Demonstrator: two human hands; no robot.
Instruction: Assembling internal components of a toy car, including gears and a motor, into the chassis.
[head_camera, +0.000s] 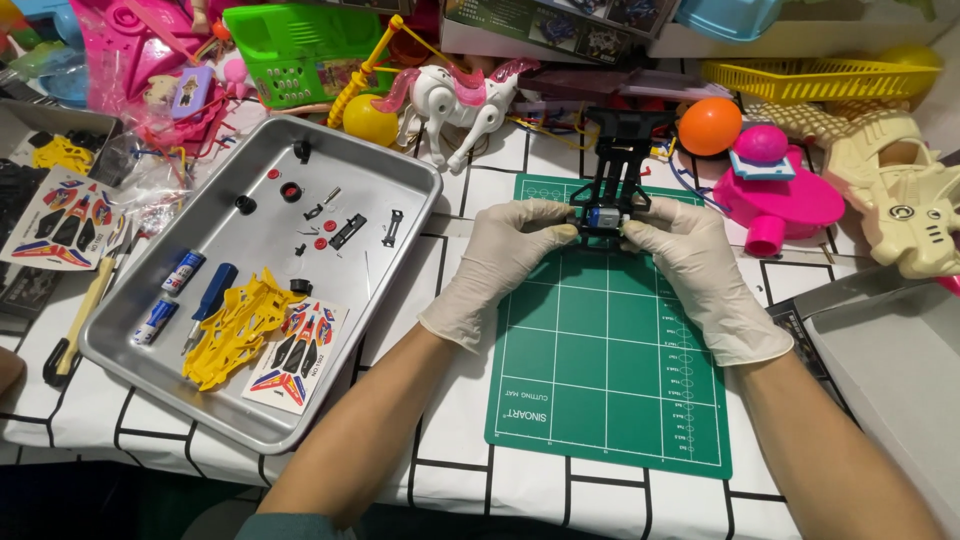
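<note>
Gloved left hand (500, 262) and right hand (690, 268) pinch a black toy car frame (612, 180) above the green mat (610, 370) (fingertips hide its near end, motor barely visible).

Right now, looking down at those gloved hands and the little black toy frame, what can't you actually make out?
Head view only:
- The small silver motor in the black chassis: both fingertips cover its ends, so how it seats is hidden.
- Left hand and right hand: the grip on the underside is hidden by the hands themselves.
- Tiny black parts in the metal tray: too small to identify.
- Grey box: cut off by the right edge.
</note>
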